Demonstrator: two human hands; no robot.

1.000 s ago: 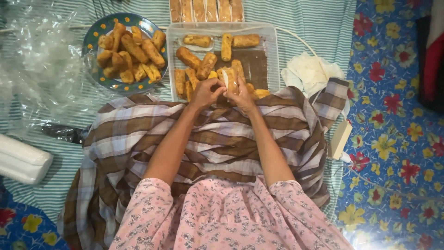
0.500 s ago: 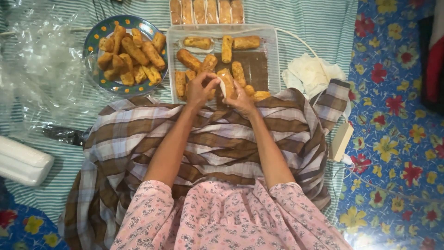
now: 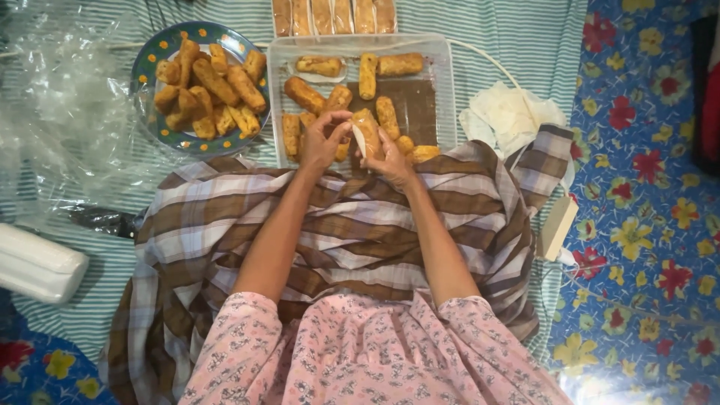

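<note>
My right hand (image 3: 388, 159) holds a golden fried roll (image 3: 367, 129) upright over the near edge of a clear plastic tray (image 3: 442, 90). My left hand (image 3: 322, 142) pinches a thin white wrapper at the roll's left side. Several more fried rolls lie in the tray on a brown sheet (image 3: 415, 105). A blue patterned plate (image 3: 150, 60) to the left is piled with several similar rolls. My lap is covered by a brown and white checked cloth (image 3: 352, 232).
Crumpled clear plastic (image 3: 60, 112) lies at the left. A white foam box (image 3: 37, 262) sits at the left edge. White wrappers (image 3: 510, 116) are heaped right of the tray. A row of packed rolls (image 3: 334, 15) lies behind the tray. A flowered blue mat (image 3: 645, 225) is at right.
Both hands have lifted the roll slightly away from the tray and turned it upright; the left hand now pinches the wrapper at its side.
</note>
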